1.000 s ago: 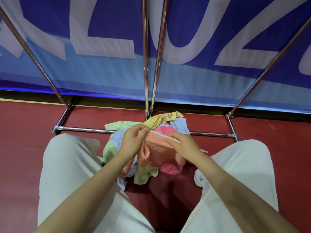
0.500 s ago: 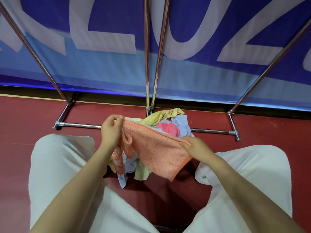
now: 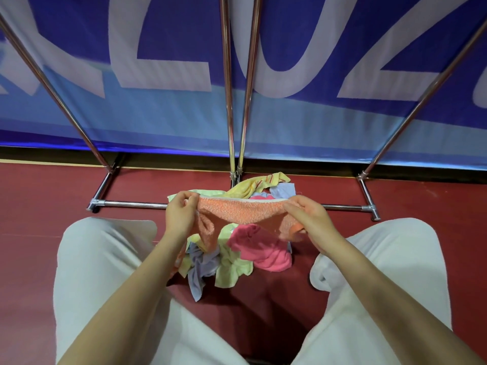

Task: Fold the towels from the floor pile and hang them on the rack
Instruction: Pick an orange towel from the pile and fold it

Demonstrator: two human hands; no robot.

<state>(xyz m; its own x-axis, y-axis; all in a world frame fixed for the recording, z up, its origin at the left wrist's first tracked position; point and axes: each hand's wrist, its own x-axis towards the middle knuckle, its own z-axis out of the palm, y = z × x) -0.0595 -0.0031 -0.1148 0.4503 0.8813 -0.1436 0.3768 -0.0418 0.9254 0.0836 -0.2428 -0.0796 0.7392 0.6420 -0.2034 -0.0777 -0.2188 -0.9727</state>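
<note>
Indoor sports-hall or event-type space: dark red floor [image 3: 39, 259], big blue banner [image 3: 303, 122] with huge white letters along far wall, chrome rack [image 3: 226, 101] standing before it.

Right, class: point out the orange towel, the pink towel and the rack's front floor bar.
orange towel [image 3: 241, 213]: head view, middle of the stretched span.
pink towel [image 3: 259, 248]: head view, centre of the crumpled heap.
front floor bar [image 3: 131, 204]: head view, bare left stretch.

Both hands pinch an orange towel [image 3: 241, 212] mid-frame, left hand [image 3: 180, 216] and right hand [image 3: 311, 217] stretching its top edge over the towel pile [image 3: 237, 259], rack [image 3: 126, 204] base behind.
</note>
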